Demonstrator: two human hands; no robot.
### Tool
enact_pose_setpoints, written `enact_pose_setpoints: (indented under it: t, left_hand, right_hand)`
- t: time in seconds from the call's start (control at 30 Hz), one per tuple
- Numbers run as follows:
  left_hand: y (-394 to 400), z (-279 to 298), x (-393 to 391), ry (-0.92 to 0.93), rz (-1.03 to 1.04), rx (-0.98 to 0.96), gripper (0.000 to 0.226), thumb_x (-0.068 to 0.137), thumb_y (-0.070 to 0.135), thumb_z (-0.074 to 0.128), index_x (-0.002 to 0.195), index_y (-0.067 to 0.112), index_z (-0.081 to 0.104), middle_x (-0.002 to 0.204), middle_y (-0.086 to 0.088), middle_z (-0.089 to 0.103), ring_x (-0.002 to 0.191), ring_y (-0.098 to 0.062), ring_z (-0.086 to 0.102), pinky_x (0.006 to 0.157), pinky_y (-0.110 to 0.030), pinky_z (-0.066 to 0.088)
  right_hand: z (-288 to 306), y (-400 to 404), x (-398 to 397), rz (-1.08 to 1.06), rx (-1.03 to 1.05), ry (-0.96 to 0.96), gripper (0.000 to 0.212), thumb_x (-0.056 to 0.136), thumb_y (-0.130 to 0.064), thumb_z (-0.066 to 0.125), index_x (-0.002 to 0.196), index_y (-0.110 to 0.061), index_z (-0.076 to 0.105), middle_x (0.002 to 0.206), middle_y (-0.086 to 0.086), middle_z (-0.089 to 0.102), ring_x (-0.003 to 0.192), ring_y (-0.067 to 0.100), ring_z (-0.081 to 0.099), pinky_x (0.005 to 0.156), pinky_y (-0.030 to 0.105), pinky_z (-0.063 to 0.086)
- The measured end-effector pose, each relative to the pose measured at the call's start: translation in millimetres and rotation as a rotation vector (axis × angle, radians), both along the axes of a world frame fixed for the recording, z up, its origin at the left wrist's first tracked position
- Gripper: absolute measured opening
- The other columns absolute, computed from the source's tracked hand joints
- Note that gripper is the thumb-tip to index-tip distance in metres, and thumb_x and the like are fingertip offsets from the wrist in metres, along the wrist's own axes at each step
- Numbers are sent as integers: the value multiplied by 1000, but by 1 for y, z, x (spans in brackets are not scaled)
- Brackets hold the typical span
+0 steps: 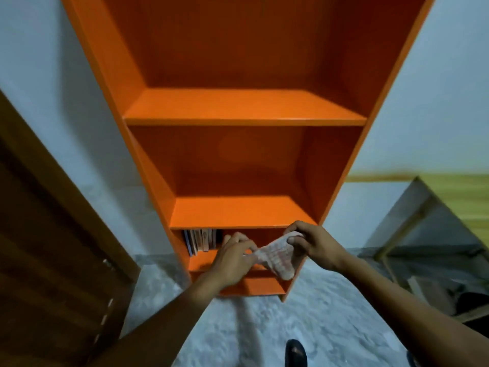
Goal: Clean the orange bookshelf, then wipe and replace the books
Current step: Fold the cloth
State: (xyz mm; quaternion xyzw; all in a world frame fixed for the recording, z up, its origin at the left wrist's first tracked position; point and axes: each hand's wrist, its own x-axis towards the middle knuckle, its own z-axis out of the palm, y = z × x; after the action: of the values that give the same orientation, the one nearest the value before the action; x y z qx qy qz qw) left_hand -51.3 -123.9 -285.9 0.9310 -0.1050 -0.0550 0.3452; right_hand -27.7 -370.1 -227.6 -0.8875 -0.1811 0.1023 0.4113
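Both hands pinching a limp, waffle-textured pale cloth [277,256] — left hand [232,258], right hand [312,245] — before glossy orange bookshelf [243,107], upright books [202,241] on a lower shelf.

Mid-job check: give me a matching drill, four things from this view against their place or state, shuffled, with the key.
1. cloth
2. books
3. middle shelf
4. door

A. upright at the left end of a low shelf
B. bare orange board
C. brown, left of the bookshelf
D. held between left hand and right hand

Pairs: 1-D, 2-A, 3-B, 4-C
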Motion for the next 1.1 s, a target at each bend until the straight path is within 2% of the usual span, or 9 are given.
enact_pose_setpoints:
  t: [0.07, 0.17, 0.27, 0.47, 0.57, 0.7, 0.83, 0.93, 1.1]
  left_hand:
    - [-18, 25, 2, 19, -49, -84, 5, 93, 33, 61, 92, 28, 63, 96, 3, 63, 86, -20, 56, 77, -35, 47]
    - [-56, 65, 5, 37, -119, -241, 17, 96, 26, 58, 79, 26, 57, 63, 4, 52, 51, -13, 40, 54, -33, 31]
    - [-98, 103, 15, -54, -212, -261, 14, 92, 24, 61, 79, 26, 58, 66, 2, 57, 57, -13, 44, 55, -31, 32]
    - [-180, 172, 49, -254, -267, -269, 5, 86, 27, 68, 91, 26, 65, 82, 3, 71, 82, -18, 65, 71, -34, 49]
    - [-220, 208, 70, -312, -294, -301, 7, 88, 27, 64, 93, 31, 62, 81, 3, 71, 80, -15, 65, 68, -31, 51]
    - [-272, 256, 106, -394, -288, -365, 13, 94, 24, 60, 93, 36, 55, 80, 5, 69, 74, -7, 63, 59, -19, 43]
    - [-324, 306, 158, -489, -248, -415, 15, 95, 24, 58, 94, 37, 53, 79, 3, 66, 73, -11, 61, 61, -27, 48]
    - [-368, 343, 206, -553, -215, -436, 16, 96, 21, 56, 94, 36, 55, 78, 4, 66, 74, -11, 63, 67, -31, 55]
    - [-414, 401, 279, -636, -115, -454, 23, 96, 15, 54, 95, 38, 54, 79, 3, 67, 75, -13, 64, 72, -38, 57]
  right_hand:
    - [23, -21, -7, -41, -6, -26, 8, 97, -22, 62, 102, -23, 69, 96, 3, 72, 89, 18, 67, 79, 36, 53]
    - [51, -52, -18, -106, -24, -39, 8, 91, -27, 71, 99, -28, 70, 83, -5, 70, 75, 9, 63, 71, 31, 51]
    - [75, -81, -24, -163, -51, -62, 11, 87, -28, 75, 97, -24, 71, 77, 5, 71, 67, 13, 63, 67, 32, 52]
    - [112, -145, -17, -363, 89, -288, 8, 91, -24, 65, 84, -23, 62, 80, 3, 69, 74, 20, 65, 73, 50, 54]
    - [140, -174, -5, -431, 182, -410, 10, 94, -15, 63, 87, -21, 60, 77, -3, 65, 71, 14, 61, 68, 43, 52]
    - [185, -214, 33, -460, 205, -590, 19, 92, -4, 65, 96, -22, 66, 89, -5, 72, 85, 16, 69, 78, 36, 55]
    - [234, -260, 91, -455, 254, -770, 35, 88, 10, 61, 99, -22, 73, 95, -12, 75, 92, 8, 71, 81, 24, 55]
    - [276, -300, 144, -459, 282, -876, 30, 88, 10, 61, 92, -17, 74, 86, -16, 73, 78, 1, 69, 67, 12, 50]
    - [341, -358, 236, -393, 207, -1054, 37, 84, 12, 61, 90, -20, 78, 89, -8, 72, 84, 6, 69, 72, 23, 55]
